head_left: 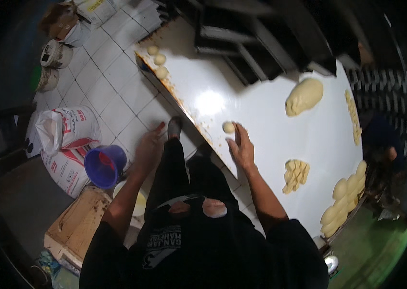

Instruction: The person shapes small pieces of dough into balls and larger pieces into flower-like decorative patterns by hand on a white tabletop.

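Note:
My right hand (243, 147) rests at the white table (256, 115), thumb and fingers apart. Its fingertips are at the right side of a small round dough ball (228, 127), without closing around it. Off the table's left edge, above the floor, hangs my left hand (148, 150); it is blurred, and no object shows in it. Three more dough balls (159, 59) sit in a row near the far left corner. A large dough lump (305, 97) lies further right, and a cluster of cut dough pieces (296, 175) is nearer me.
Dark stacked trays (246, 38) overhang the table's far side. Dough strips (353, 118) and many rounded dough pieces (343, 197) line the right edge. Left on the tiled floor (116, 77) stand printed sacks (80, 126), a blue bucket (98, 168), tubs (56, 54) and a cardboard box (71, 224).

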The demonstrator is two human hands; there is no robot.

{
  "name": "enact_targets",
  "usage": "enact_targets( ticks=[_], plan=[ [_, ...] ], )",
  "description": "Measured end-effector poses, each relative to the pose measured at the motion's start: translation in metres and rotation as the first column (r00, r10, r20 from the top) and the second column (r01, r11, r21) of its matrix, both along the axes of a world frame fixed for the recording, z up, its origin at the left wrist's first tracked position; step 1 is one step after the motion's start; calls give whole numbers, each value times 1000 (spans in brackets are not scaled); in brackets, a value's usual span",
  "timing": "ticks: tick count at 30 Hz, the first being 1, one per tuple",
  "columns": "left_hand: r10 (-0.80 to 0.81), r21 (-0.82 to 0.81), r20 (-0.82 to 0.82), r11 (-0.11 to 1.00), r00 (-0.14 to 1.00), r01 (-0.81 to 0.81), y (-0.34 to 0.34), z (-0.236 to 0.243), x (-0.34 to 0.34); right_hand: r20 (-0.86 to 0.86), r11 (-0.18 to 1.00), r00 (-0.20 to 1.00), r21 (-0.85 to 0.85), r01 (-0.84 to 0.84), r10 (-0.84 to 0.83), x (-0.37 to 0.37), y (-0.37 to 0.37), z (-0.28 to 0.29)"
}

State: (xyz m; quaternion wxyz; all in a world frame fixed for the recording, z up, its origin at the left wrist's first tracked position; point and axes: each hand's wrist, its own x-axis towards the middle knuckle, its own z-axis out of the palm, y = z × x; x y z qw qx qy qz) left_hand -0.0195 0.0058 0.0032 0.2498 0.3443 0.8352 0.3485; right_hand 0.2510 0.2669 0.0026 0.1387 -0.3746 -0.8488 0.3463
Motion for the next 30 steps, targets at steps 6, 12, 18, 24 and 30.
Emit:
enact_targets(
  ticks=[6,12,18,24,30],
  plan=[
    [68,198,158,975,985,-99,62,14,-46,189,959,940,-57,-279,285,-132,33,48],
    [52,370,-178,929,983,18,127,24,-106,-141,914,964,372,-161,227,-270,27,21],
    [-340,106,-545,879,767,464,176,-25,-137,-83,978,981,-127,166,-177,-102,-9,1],
    [-341,87,-682,841,648,534,219,12,-46,182,714,696,52,698,-695,145,-25,1],
    [-722,231,74,683,688,693,212,13,182,145,596,578,216,773,-803,279,-46,29]
  ],
)
